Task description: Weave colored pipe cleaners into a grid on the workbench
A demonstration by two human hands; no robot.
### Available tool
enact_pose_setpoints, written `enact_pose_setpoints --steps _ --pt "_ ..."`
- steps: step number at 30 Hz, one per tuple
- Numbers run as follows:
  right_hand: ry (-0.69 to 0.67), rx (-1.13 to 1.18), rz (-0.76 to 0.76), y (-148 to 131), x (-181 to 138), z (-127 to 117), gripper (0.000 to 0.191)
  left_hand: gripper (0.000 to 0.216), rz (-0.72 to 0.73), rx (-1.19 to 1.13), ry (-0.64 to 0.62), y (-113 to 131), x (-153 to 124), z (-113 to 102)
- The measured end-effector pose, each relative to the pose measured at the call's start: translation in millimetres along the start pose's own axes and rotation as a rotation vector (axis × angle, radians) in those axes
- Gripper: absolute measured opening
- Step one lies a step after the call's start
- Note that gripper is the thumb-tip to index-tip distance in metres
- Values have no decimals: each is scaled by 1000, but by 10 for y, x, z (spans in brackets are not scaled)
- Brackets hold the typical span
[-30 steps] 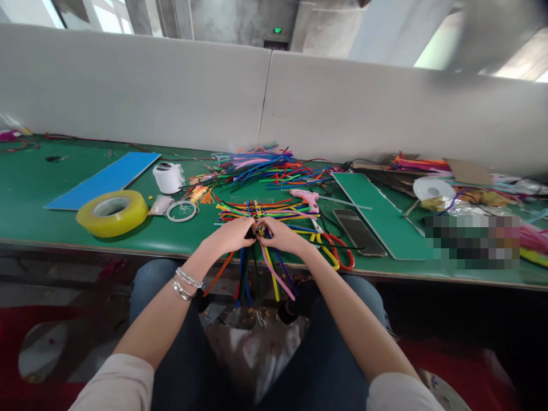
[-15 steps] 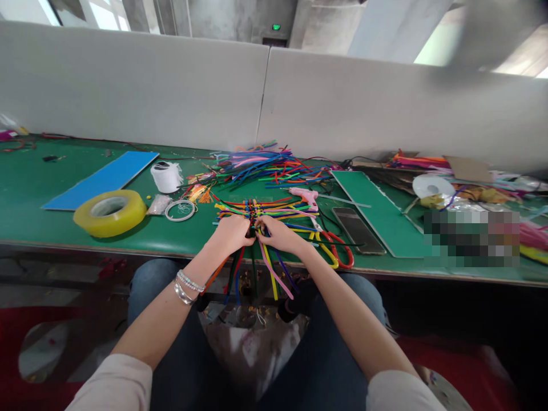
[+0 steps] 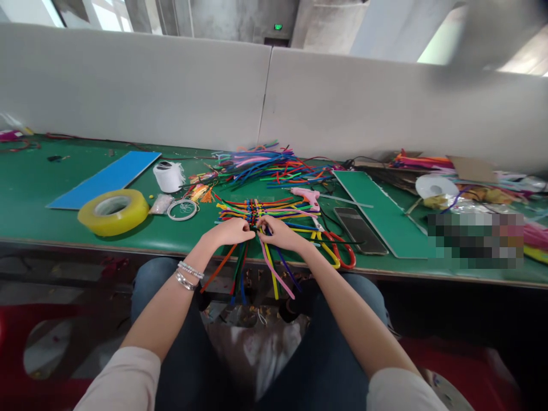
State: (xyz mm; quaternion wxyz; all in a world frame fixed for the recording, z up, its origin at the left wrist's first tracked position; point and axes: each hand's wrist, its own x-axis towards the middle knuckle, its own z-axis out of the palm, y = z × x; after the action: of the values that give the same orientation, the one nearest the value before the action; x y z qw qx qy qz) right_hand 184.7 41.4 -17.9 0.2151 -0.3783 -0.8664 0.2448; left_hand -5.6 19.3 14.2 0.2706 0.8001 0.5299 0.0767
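"Since half a second ago the left hand (image 3: 233,231) has flattened out, and the dark strand that dangled between both hands no longer hangs there."

"Where's the weave of coloured strands (image 3: 256,210)?"

"On the green table (image 3: 171,234), at the near edge, some ends drooping over it."

"And the grip?"

"Right hand (image 3: 277,234) is curled at its near end, thumb near fingers; left fingers are bent, thumb close by. Whether either pinches a strand, I can't tell."

"Around it?"

"Pink glue gun (image 3: 306,197), scissors (image 3: 335,251) and phone (image 3: 361,230) rightward; yellow tape roll (image 3: 98,222) leftward; heaped loose strands (image 3: 261,162) behind."
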Motion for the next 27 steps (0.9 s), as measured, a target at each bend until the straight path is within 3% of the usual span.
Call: enact_pose_setpoints --steps 5,13,17,27 --pt "0 16 -38 0 0 -9 19 25 -28 -203 -62 -72 55 -39" --pt "-25 31 -72 -24 -20 -52 16 23 -170 -378 27 14 73 -96" --pt "-25 29 -77 -11 -16 -44 16 24 -77 -347 61 2 74 -79" --pt "-39 22 -35 -3 -9 -34 16 31 154 -66 -112 12 22 57"
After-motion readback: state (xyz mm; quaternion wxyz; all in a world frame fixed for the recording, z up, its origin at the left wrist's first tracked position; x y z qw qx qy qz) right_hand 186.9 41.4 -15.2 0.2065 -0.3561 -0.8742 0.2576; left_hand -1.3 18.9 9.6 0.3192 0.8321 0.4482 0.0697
